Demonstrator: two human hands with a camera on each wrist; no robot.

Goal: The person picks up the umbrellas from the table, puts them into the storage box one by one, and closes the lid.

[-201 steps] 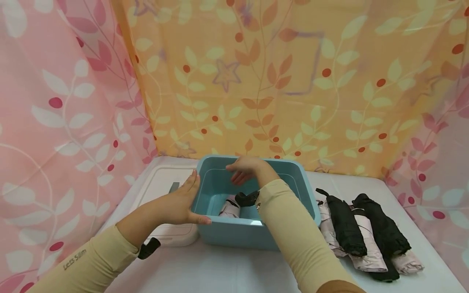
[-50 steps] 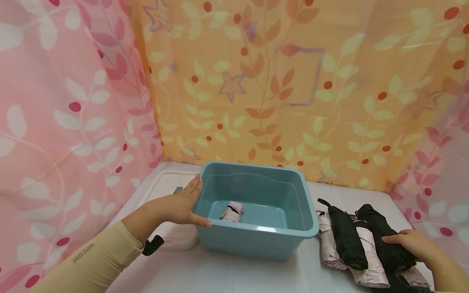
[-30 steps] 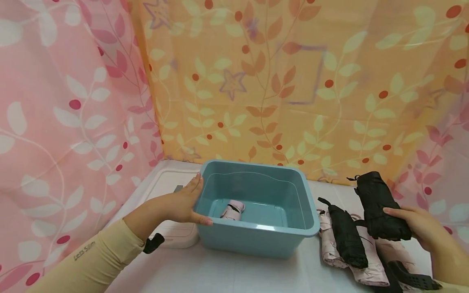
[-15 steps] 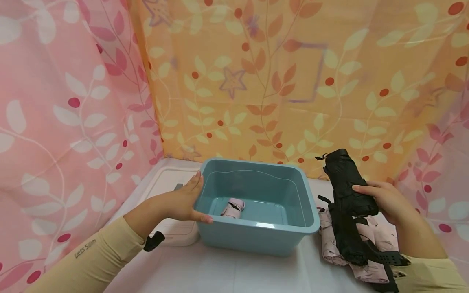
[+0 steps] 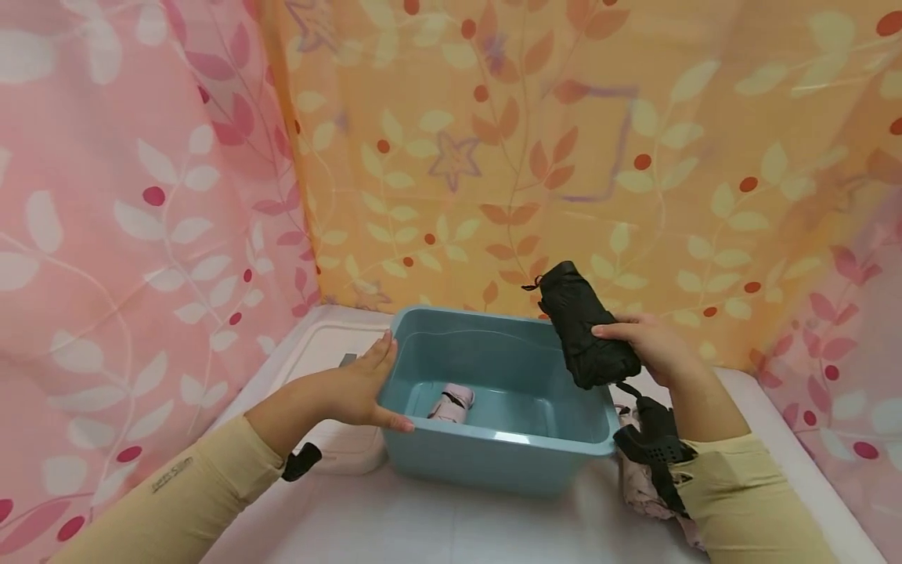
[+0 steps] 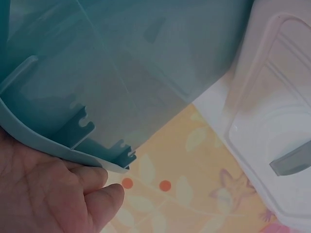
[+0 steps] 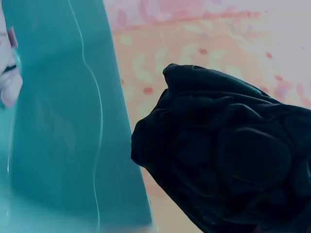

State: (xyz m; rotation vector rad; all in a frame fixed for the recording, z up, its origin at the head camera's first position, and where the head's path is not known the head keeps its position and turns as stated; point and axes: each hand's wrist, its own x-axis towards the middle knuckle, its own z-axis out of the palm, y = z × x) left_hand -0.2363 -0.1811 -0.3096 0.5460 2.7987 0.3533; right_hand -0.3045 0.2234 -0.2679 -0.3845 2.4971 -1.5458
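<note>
My right grip (image 5: 651,345) is clamped on a black folded umbrella (image 5: 585,325), thumb across its near side. The umbrella is tilted, its corded end toward the upper left, and overlaps the bin's right rim right of centre in the frame; its clearance above the rim I cannot tell. My left grip (image 5: 352,392) has fingers extended, touching the left end of the blue bin (image 5: 507,439), thumb on the front rim. Inside the bin, left of centre, a pink rolled umbrella (image 5: 453,403) with a dark band lies on the floor. A pale lid (image 5: 317,352) lies on the white counter (image 5: 479,525), left of the bin. At lower right, further black (image 5: 651,419) and pink bundles (image 5: 641,489) are partly hidden by my wrist and sleeve.
</note>
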